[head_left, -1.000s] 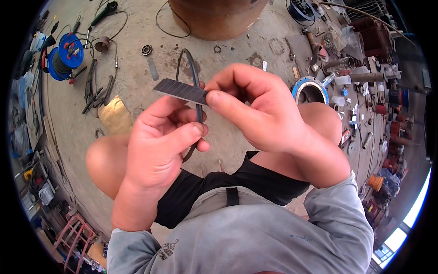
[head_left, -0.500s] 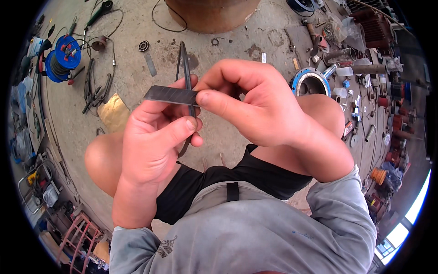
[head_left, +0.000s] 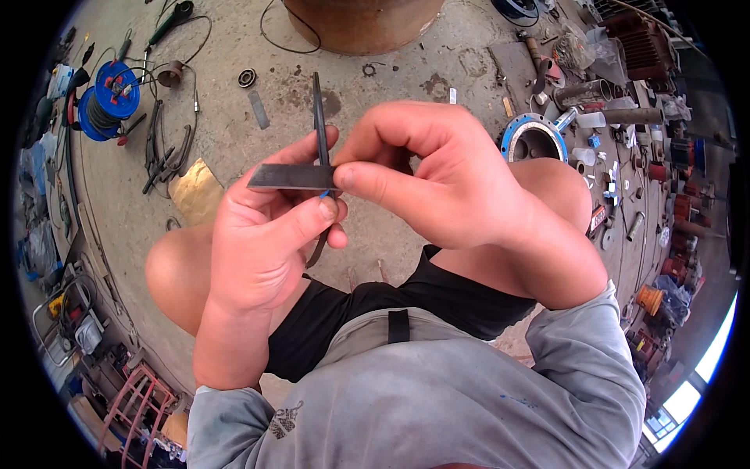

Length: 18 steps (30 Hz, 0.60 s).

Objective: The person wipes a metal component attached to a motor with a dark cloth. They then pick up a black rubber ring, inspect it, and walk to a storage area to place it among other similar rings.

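A thin dark strip stands upright between the thumb and fingers of my left hand. Its lower end curves out below the fingers. My right hand pinches the end of a broad, dark snap-off knife blade between thumb and index finger. The blade lies crosswise against the strip, just above my left thumb, its slanted tip pointing left. A small blue spot shows where blade and strip meet. Whether the blade has gone into the strip cannot be made out.
On the concrete floor are a blue cable reel, a bearing ring, a flat metal strip and a piece of brown sheet. A blue-rimmed round valve lies beyond my right knee. A big rusty cylinder stands ahead.
The blade has shifted slightly down and turned level, its face looking plainer. The strip showed two strands at its top before; now one shows. A blue spot has come into view.
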Each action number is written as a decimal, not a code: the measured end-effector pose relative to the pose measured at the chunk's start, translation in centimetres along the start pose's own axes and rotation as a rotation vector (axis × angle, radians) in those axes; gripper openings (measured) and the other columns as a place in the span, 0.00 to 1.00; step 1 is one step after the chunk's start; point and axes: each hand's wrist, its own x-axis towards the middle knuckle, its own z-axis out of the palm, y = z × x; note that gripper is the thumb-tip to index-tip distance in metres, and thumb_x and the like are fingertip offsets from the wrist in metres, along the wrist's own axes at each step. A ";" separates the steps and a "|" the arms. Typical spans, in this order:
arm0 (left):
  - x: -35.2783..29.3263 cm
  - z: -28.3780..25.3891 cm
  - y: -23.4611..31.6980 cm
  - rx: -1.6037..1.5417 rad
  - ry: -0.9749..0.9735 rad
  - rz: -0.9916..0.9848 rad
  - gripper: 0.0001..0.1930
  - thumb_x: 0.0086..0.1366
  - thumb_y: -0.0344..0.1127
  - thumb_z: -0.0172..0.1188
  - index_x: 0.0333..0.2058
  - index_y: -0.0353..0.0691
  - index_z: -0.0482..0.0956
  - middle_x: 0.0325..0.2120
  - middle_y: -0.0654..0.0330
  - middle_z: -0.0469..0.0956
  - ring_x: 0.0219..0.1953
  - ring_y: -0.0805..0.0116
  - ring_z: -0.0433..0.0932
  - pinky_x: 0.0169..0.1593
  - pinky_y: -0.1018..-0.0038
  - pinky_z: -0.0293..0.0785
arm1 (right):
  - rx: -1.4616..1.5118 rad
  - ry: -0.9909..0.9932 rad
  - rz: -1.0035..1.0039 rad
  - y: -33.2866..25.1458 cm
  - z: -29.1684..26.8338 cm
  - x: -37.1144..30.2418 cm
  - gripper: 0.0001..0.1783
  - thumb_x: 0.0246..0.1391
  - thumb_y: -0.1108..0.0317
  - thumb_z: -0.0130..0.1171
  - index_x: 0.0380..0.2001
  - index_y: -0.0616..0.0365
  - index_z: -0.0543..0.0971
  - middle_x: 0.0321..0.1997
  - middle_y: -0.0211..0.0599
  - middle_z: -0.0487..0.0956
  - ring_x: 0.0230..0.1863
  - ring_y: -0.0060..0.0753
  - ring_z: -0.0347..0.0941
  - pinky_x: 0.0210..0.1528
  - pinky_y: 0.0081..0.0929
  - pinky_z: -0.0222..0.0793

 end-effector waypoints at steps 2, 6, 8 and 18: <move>0.0 -0.2 -0.1 -0.009 0.000 -0.003 0.28 0.63 0.17 0.62 0.63 0.31 0.72 0.43 0.54 0.82 0.39 0.70 0.83 0.36 0.74 0.84 | -0.029 0.019 -0.013 -0.2 0.3 -0.1 0.06 0.61 0.72 0.64 0.32 0.64 0.81 0.27 0.34 0.82 0.28 0.18 0.75 0.30 0.23 0.71; 0.0 -0.2 -0.1 0.020 -0.030 0.037 0.26 0.64 0.18 0.62 0.62 0.30 0.72 0.43 0.54 0.82 0.40 0.70 0.82 0.39 0.73 0.84 | 0.128 0.131 -0.018 2.3 0.9 0.6 0.07 0.63 0.70 0.63 0.34 0.64 0.81 0.27 0.26 0.79 0.28 0.12 0.69 0.29 0.19 0.66; 0.0 0.0 0.0 0.025 -0.015 0.037 0.25 0.65 0.19 0.61 0.61 0.30 0.72 0.43 0.54 0.81 0.40 0.70 0.82 0.40 0.74 0.83 | 0.175 0.172 0.029 1.5 0.2 0.3 0.08 0.65 0.69 0.62 0.36 0.63 0.80 0.27 0.22 0.76 0.28 0.10 0.65 0.29 0.17 0.63; 0.0 0.2 -0.1 0.230 0.165 0.108 0.12 0.68 0.25 0.63 0.49 0.33 0.77 0.36 0.54 0.81 0.29 0.75 0.77 0.26 0.81 0.71 | 0.274 0.081 0.097 -0.3 -1.2 -0.4 0.11 0.66 0.65 0.60 0.39 0.64 0.79 0.28 0.23 0.76 0.30 0.12 0.67 0.31 0.18 0.65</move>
